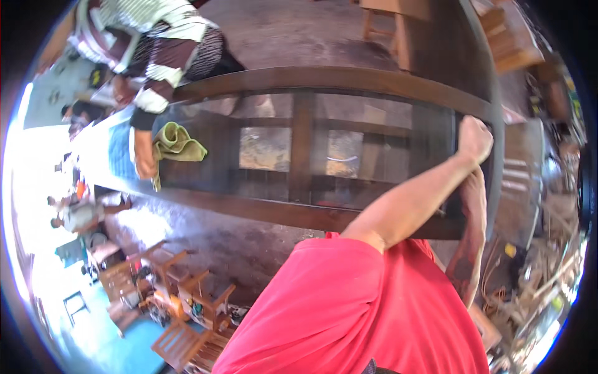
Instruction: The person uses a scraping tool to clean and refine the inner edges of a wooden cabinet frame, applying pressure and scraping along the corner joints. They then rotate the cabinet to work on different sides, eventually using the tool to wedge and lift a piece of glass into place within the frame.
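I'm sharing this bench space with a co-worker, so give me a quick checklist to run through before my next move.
1. Left hand closed: ok, a fist at the right end of the dark wooden frame; whether it grips anything, cannot tell.
2. Right hand in clear sight: not ok, the left wrist partly covers it.
3. Co-worker's hand away from the frame: not ok, it is over the left part.
4. Green cloth off the frame: cannot tell whether it touches.
5. Wooden chairs apart from the frame: ok, at lower left.
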A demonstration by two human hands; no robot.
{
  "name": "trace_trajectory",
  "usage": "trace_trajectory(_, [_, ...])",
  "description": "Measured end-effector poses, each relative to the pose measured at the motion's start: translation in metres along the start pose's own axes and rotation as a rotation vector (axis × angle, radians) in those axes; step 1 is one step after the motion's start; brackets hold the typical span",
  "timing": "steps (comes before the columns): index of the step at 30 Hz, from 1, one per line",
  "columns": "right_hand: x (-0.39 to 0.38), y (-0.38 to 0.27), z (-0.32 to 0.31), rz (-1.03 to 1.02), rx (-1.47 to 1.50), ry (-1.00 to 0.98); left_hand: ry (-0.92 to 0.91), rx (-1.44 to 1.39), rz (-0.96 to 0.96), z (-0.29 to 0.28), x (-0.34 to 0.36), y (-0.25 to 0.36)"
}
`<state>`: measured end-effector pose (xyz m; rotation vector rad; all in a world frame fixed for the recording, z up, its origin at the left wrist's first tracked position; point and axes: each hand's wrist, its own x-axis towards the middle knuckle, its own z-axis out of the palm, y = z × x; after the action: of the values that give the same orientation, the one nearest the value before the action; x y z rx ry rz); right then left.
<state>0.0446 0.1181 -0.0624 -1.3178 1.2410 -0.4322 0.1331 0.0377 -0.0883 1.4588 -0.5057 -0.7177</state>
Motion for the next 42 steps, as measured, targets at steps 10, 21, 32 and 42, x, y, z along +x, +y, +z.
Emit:
trace_trajectory(10, [0.022, 0.04, -0.01, -0.152, -0.183, 0.252, -0.152, -0.068, -0.243, 0.0, 0.001, 0.003])
trace_trajectory(21, [-0.024, -0.041, -0.001, 0.083, -0.642, 0.225, -0.379, -0.199, -0.288, -0.032, -0.01, 0.04])
trace_trajectory(32, [-0.017, -0.029, 0.015, 0.112, -0.625, 0.215, -0.331, -0.178, -0.423, -0.031, -0.009, 0.038])
trace_trajectory(42, [-0.002, -0.02, 0.027, -0.034, -0.42, 0.265, -0.342, -0.11, -0.426, -0.035, 0.006, 0.042])
